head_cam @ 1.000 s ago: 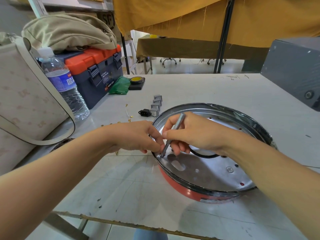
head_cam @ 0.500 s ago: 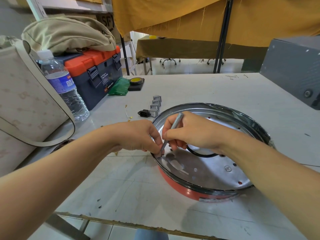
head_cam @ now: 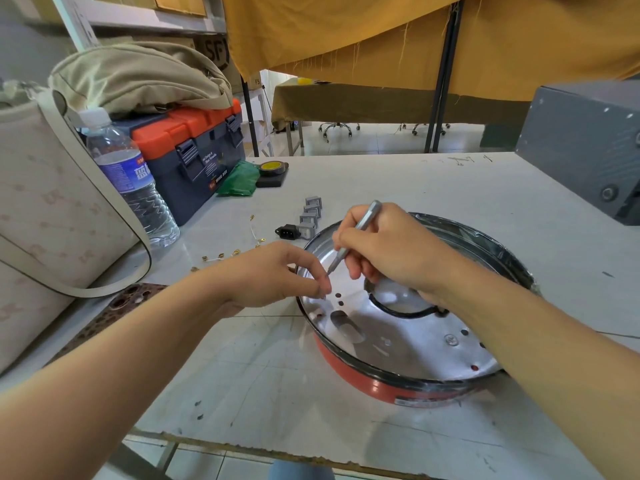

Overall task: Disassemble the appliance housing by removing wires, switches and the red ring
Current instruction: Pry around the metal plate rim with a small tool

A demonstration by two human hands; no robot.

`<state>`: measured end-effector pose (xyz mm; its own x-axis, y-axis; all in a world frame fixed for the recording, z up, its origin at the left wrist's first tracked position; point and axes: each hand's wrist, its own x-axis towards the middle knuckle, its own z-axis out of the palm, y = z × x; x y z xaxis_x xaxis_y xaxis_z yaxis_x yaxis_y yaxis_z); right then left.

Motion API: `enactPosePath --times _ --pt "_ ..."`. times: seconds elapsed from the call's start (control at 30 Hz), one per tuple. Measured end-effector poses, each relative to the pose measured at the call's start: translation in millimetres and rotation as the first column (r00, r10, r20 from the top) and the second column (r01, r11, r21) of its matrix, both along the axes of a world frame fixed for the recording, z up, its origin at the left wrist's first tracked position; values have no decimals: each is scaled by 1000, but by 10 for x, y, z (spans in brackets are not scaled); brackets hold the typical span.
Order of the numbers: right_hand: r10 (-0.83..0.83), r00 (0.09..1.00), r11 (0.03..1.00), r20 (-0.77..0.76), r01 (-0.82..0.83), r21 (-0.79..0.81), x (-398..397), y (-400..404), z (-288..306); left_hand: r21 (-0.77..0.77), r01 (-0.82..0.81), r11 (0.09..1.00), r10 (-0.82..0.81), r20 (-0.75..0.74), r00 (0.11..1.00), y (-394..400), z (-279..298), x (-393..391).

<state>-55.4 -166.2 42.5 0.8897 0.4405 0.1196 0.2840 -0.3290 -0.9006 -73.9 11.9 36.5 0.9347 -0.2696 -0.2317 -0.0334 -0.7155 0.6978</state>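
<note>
Right hand (head_cam: pixel 391 251): grip closed pen-fashion on a grey screwdriver (head_cam: pixel 353 237), tip down inside the housing (head_cam: pixel 412 341). Left hand (head_cam: pixel 277 275): fingertips pinched together at the housing's left rim; what they hold, cannot tell. Housing: steel pan with red ring (head_cam: pixel 374 384) round its base, on the worktop (head_cam: pixel 398 181). Behind its left rim: switches (head_cam: pixel 310 216), black socket (head_cam: pixel 286 232), loose wires (head_cam: pixel 225 255). Further left: bottle (head_cam: pixel 130 178), toolbox (head_cam: pixel 194 150)

Bright, even daylight fills the view, strongest from the open floor at 12 o'clock. Soft shadows fall toward 6 o'clock on the bench (head_cam: pixel 398 188). The housing (head_cam: pixel 408 344) shows mild glare. Wide-angle bending curves the edges; forearms at 7 and 4 o'clock look slightly soft.
</note>
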Motion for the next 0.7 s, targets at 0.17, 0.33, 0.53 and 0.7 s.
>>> enactPosePath --times 0.17,0.33,0.53,0.7 --pt "12 999 999 48 -14 50 -25 -76 92 -200 -177 964 195 72 978 121 23 -9" --pt "138 990 982 -3 -137 -127 -113 -85 14 -351 -262 899 330 151 932 356 -4 -24" --pt "295 945 818 144 -171 -549 -221 -91 -63 -226 -282 932 318 144 937 556 -202 -23" --pt "254 957 835 137 -146 -530 -232 -97 -84 4 -278 961 267 267 926 654 -334 4"
